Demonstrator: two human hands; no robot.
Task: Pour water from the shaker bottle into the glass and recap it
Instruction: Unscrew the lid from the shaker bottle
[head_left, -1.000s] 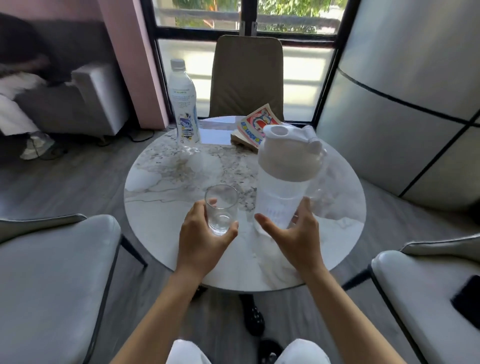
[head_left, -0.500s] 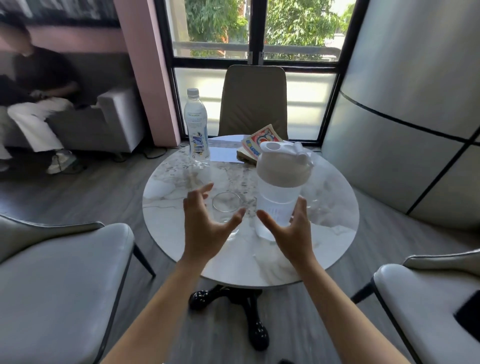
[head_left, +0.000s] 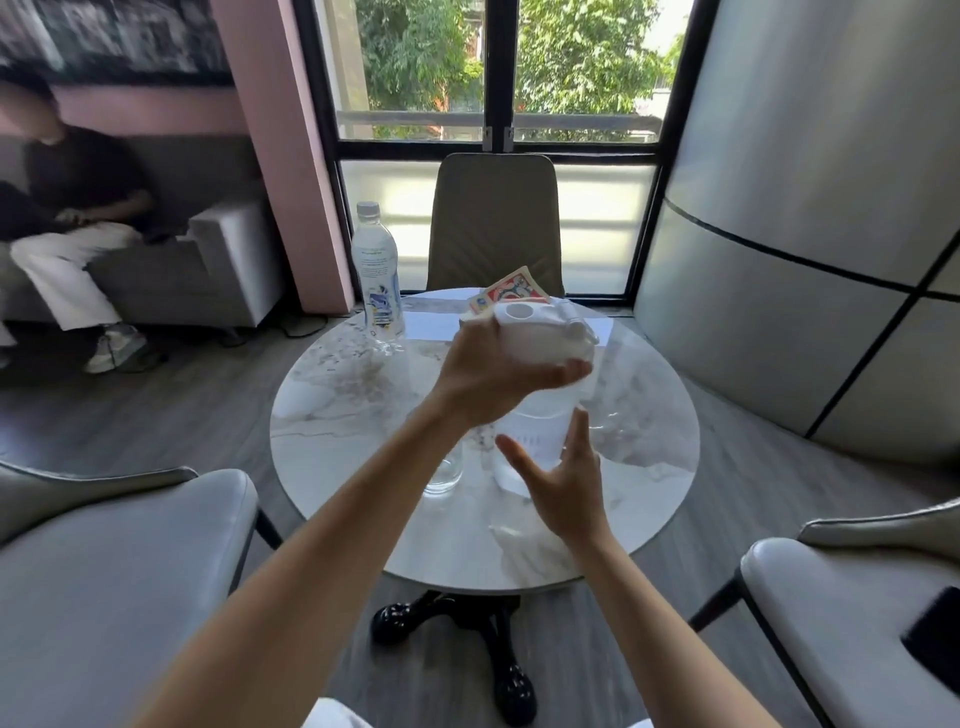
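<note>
A clear shaker bottle with a white lid stands upright on the round marble table. My left hand wraps around the white lid from the left side. My right hand is spread open just in front of the bottle's lower body, fingers apart, seemingly not touching it. The clear glass stands on the table left of the bottle, partly hidden behind my left forearm.
A plastic water bottle stands at the table's far left edge. A colourful packet lies at the far side. Chairs surround the table: a brown chair beyond, grey ones left and right. A person sits on a sofa far left.
My left hand left the glass and rose to grip the shaker's lid. My right hand came off the bottle's lower body and opened. The camera pulled back and tilted up.
</note>
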